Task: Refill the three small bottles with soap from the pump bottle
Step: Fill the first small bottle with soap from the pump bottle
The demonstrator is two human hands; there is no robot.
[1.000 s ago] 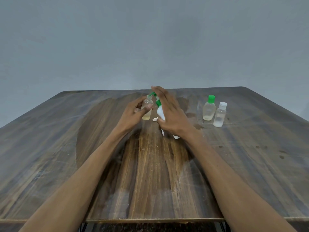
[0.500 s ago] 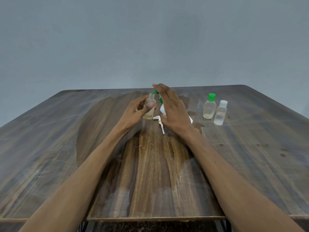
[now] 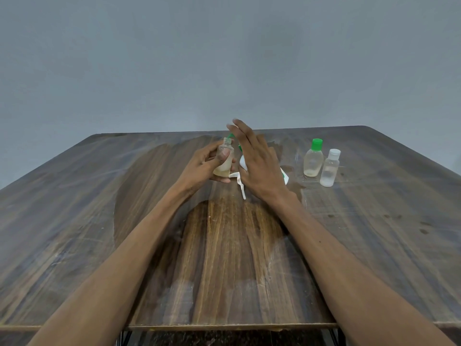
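Wooden table (image 3: 99, 221), grey wall behind. My left hand (image 3: 199, 168) grips the uncapped small bottle (image 3: 224, 159), partly filled, near the far edge. My right hand (image 3: 257, 168), fingers straight, presses the pump bottle (image 3: 243, 164). Two capped bottles (image 3: 313, 158) stand rightward, seemingly finished.

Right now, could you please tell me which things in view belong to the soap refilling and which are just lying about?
In use:
open bottle, held by left hand
pump bottle, under right hand
green-capped bottle
white-capped bottle

Lying about:
white scrap on table
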